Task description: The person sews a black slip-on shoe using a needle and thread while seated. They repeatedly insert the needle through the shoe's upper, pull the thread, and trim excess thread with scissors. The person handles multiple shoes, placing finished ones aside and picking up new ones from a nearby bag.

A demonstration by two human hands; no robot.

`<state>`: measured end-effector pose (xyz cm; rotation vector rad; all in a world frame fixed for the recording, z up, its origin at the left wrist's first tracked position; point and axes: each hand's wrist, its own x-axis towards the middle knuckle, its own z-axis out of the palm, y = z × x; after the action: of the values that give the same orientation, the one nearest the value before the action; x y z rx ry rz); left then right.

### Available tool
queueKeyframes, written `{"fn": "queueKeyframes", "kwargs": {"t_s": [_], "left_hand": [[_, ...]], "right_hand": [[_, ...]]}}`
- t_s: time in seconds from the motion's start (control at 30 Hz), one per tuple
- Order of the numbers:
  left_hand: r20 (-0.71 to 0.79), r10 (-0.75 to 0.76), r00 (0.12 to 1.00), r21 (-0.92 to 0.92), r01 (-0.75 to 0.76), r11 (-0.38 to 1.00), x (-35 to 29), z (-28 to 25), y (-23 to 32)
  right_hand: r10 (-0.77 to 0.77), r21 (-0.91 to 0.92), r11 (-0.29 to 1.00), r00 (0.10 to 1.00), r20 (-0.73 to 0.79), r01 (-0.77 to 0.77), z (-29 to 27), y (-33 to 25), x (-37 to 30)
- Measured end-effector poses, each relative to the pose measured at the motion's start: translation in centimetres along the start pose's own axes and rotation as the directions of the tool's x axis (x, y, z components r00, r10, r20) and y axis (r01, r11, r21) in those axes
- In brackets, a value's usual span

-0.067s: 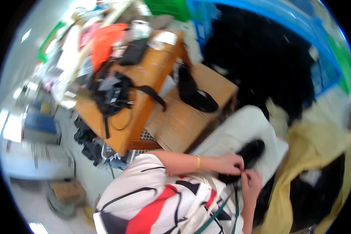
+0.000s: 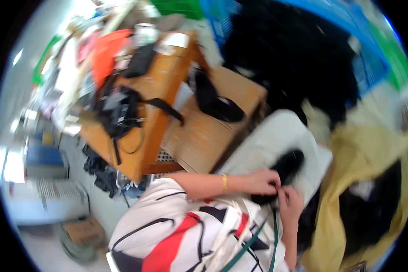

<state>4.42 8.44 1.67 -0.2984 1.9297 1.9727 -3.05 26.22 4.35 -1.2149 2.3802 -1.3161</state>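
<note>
Across my light-covered lap (image 2: 254,145) lies an elongated black piece (image 2: 289,165) with a rounded end, shaped like a sock or a soft shoe; blur hides its exact kind. My left hand (image 2: 264,181), with a yellow band at the wrist, is pinched closed above its near part. My right hand (image 2: 291,201) is also closed, its fingertips meeting those of the left. Whatever sits between the fingertips is too small and blurred to name. The near end of the black piece is partly covered by both hands.
A wooden bench (image 2: 156,97) at left carries a black strapped bag (image 2: 122,111) and a dark pouch (image 2: 139,61). Beside it, a black sock-shaped item (image 2: 217,105) rests on a cardboard box (image 2: 199,136). A blue crate (image 2: 374,68) holds black material; a yellow sack (image 2: 328,226) stands at right.
The surroundings have shifted slightly left and up in the picture. Both hands stay pinched together over the black piece.
</note>
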Motion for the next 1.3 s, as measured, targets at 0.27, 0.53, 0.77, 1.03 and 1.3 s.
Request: {"fn": "queueKeyframes", "kwargs": {"t_s": [0.27,0.53,0.77,1.03,1.3], "left_hand": [[-0.107,-0.092,0.990,-0.158,0.075,0.985,0.6,-2.1,-0.9],[-0.142,0.008,0.990,0.040,-0.002,0.999,-0.1,-1.0,0.4],[-0.136,-0.009,0.991,0.098,0.023,0.995,-0.1,-1.6,0.5],[-0.115,0.116,0.987,0.073,-0.108,0.991,-0.3,-1.2,0.4],[-0.121,0.127,0.985,0.162,-0.107,0.981,-0.4,-1.1,0.6]], "right_hand": [[0.129,-0.009,0.991,0.976,-0.175,-0.132,-0.5,1.8,1.5],[-0.211,-0.200,0.961,0.974,-0.086,0.191,1.7,0.1,2.3],[0.259,0.465,0.870,0.954,-0.149,-0.164,0.3,-1.1,1.9],[-0.166,-0.231,0.963,0.981,-0.103,0.139,1.4,0.6,1.8],[0.331,0.720,0.646,0.943,0.036,-0.254,-0.4,-2.2,2.9]]}}
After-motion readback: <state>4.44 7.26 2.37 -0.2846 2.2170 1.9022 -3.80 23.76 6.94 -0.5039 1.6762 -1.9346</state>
